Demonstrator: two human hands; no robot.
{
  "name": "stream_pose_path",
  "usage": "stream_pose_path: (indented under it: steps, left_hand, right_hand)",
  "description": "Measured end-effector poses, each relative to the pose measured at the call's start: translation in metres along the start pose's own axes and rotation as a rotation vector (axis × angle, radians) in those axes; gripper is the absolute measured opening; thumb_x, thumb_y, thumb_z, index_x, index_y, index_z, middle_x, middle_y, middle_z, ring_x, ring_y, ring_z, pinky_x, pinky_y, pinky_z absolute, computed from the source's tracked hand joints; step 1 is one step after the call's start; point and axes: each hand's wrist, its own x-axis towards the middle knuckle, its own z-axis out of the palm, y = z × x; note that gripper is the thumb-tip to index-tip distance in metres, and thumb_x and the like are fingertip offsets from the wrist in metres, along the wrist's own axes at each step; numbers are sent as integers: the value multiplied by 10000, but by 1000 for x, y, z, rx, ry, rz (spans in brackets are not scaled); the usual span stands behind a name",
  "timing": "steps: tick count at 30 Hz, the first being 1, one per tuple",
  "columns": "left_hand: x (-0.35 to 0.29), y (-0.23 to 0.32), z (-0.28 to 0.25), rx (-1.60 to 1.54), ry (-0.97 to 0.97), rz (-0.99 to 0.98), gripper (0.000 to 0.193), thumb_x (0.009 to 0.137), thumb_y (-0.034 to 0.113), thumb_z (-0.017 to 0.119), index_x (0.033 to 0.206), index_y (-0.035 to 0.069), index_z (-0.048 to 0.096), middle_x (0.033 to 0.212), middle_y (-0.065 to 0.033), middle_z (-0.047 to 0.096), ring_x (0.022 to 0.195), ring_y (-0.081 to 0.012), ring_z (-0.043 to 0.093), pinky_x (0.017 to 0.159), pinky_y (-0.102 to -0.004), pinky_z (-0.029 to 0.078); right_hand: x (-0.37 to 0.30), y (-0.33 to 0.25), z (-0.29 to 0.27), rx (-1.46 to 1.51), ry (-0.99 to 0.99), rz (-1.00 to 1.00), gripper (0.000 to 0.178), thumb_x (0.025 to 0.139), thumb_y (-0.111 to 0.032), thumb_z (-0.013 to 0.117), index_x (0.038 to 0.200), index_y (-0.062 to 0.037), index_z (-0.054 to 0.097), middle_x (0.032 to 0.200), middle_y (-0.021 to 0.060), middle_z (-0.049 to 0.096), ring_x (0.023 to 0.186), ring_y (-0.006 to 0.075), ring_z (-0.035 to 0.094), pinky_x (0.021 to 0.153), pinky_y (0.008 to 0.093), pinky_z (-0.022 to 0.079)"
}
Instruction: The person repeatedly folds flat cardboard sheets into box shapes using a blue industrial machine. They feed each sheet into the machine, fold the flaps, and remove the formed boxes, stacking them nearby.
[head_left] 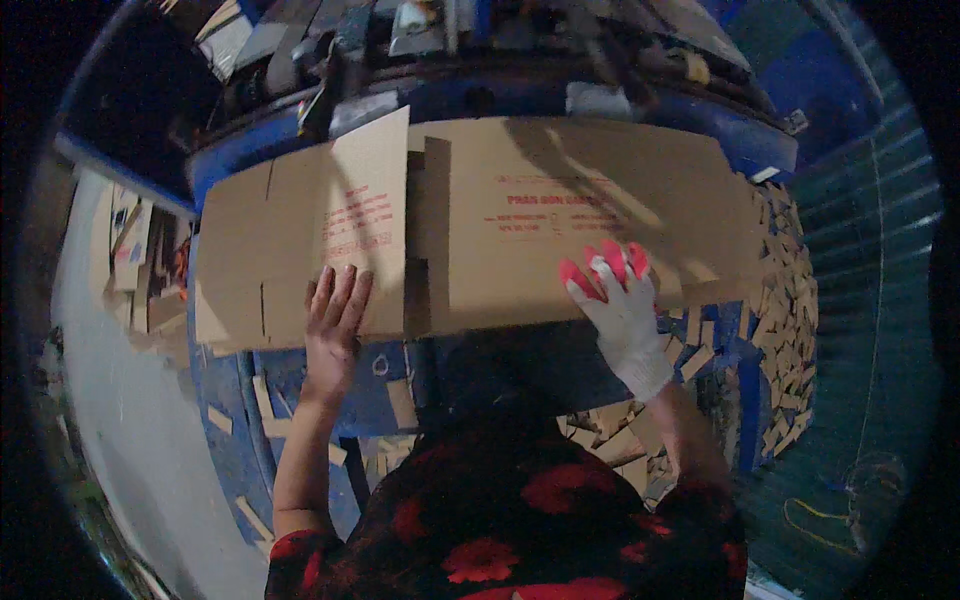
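Two brown cardboard sheets with red print lie side by side on the blue machine bed (500, 360). The left cardboard sheet (290, 220) has slots cut in it, and its right part stands up at a tilt. My bare left hand (338, 312) rests on its lower part with fingers stretched out. Over the lower edge of the right cardboard sheet (480, 260) lies my right hand (620, 310), in a white glove with pink-red fingertips. Its fingers are spread and slightly bent on the surface. Neither hand grips anything that shows.
A dark machine (480, 60) with a blue beam spans the far side. Cardboard offcuts (780, 330) pile up at the right, with more scraps below the bed. At the left are a grey floor (140, 420) and stacked cardboard (150, 260). A green corrugated wall (890, 300) stands far right.
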Motion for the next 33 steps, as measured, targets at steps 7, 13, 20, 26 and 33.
stream_pose_path:
  steps: [7, 13, 20, 26, 33]
  left_hand:
    - [75, -20, 30, -54, 145, -9, 579, 773, 54, 608, 1340, 119, 510, 1376, -125, 491, 1294, -377, 417, 1055, -494, 333]
    - [124, -45, 56, -124, 151, -55, 482, 836, 94, 537, 1316, 144, 543, 1360, -118, 505, 1261, -357, 444, 1053, -471, 337]
    - [236, -97, 91, 270, 214, -84, 534, 858, 116, 508, 1381, 203, 447, 1245, -136, 489, 1076, -322, 491, 901, -440, 436]
    - [312, -107, 116, 77, 144, -272, 549, 841, 57, 549, 1362, 46, 376, 1272, -211, 483, 1096, -400, 504, 901, -462, 460]
    - [156, -115, 53, -791, 123, -787, 544, 887, 342, 543, 1341, 57, 448, 1409, -156, 422, 1291, -347, 400, 1069, -467, 312]
  right_hand:
    - [70, 48, 46, 8, 126, -12, 531, 790, -71, 520, 1292, -240, 538, 1309, 125, 488, 1180, 332, 471, 1018, 479, 363]
    - [114, 74, 60, 60, 36, -29, 624, 772, -33, 524, 1364, -220, 463, 1250, 147, 519, 1200, 326, 460, 1050, 457, 343]
    - [230, 122, 90, -75, 91, -15, 523, 830, -51, 483, 1329, -206, 497, 1229, 154, 561, 1096, 357, 557, 915, 499, 454]
    - [294, 169, 88, -69, -239, 303, 401, 818, -173, 597, 1212, -106, 571, 1074, 172, 627, 933, 329, 637, 735, 434, 521]
    - [140, 166, 69, 322, 171, 315, 464, 850, -218, 635, 1270, -48, 536, 1261, 194, 548, 1167, 369, 521, 962, 435, 438]
